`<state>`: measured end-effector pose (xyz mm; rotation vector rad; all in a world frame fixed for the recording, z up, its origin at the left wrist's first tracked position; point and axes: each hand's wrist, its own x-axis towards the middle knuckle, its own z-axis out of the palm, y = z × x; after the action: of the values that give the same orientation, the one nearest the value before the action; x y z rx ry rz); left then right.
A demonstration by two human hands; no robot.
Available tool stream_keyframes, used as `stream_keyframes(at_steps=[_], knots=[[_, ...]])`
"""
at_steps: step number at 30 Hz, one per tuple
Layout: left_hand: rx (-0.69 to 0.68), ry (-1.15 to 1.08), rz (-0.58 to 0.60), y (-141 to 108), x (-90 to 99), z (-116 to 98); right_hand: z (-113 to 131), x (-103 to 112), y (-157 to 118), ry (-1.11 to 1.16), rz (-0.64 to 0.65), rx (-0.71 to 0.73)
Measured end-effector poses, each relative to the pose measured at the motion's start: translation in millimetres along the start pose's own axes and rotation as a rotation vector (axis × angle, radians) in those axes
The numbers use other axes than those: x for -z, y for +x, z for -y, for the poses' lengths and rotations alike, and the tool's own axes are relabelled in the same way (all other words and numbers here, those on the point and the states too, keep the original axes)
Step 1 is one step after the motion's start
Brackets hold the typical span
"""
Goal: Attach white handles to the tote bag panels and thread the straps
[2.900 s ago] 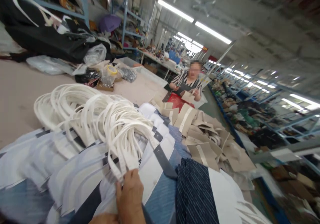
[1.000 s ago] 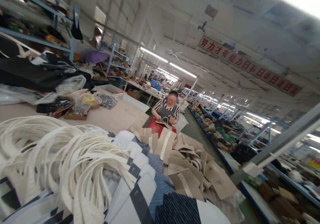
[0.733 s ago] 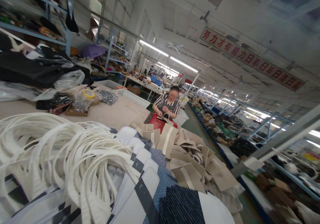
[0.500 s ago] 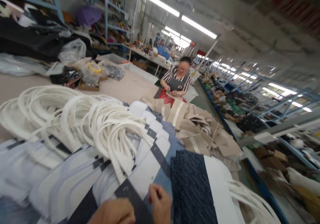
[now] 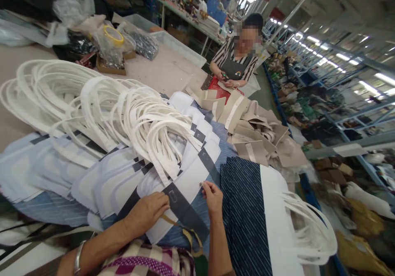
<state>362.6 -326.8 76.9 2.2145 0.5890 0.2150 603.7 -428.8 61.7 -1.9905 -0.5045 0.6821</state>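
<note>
My left hand (image 5: pixel 151 209) lies curled over a white bag panel (image 5: pixel 188 183) with a dark strip (image 5: pixel 182 208) across it. Its fingertips are closed at the edge of the strip, and what is between them is hidden. A tan ribbon (image 5: pixel 188 235) loops down beside this hand. To the right, my right hand (image 5: pixel 213 198) pinches a small, shiny metal piece (image 5: pixel 201 184), too small to name, just above the panel. Many white bag panels with white handles (image 5: pixel 129 111) overlap to the left. Beside my right hand is a stack of dark blue striped bags (image 5: pixel 243 210).
Beige fabric pieces (image 5: pixel 259 132) are heaped beyond the bags. A co-worker (image 5: pixel 237 62) sits at the far side, handling a piece. Yellow tape (image 5: pixel 113 35), plastic bags and a small box (image 5: pixel 111 66) lie on the table (image 5: pixel 173 70). Loaded racks line the right.
My view has tipped downward, showing more of my forearms and apron. My hands are still at the same panel, the right one now pinching the small metal piece.
</note>
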Motion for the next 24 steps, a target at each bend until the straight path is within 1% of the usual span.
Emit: stream_keyframes(at_steps=[4, 9, 14, 21, 24], knots=[[-0.002, -0.004, 0.012, 0, 0.5, 2, -6, -1, 1, -0.014, 0.033, 0.003], [-0.008, -0.011, 0.024, 1, 0.6, 4, 1, -8, 0, -0.053, 0.032, 0.04], [-0.005, -0.019, 0.034, 1, 1.0, 5, 6, -7, 4, -0.053, 0.055, 0.046], [0.014, -0.031, 0.034, 2, -0.1, 8, -12, -3, 11, 0.034, 0.112, -0.04], [0.021, -0.035, 0.032, 3, -0.1, 7, -14, -4, 10, 0.032, 0.118, -0.047]])
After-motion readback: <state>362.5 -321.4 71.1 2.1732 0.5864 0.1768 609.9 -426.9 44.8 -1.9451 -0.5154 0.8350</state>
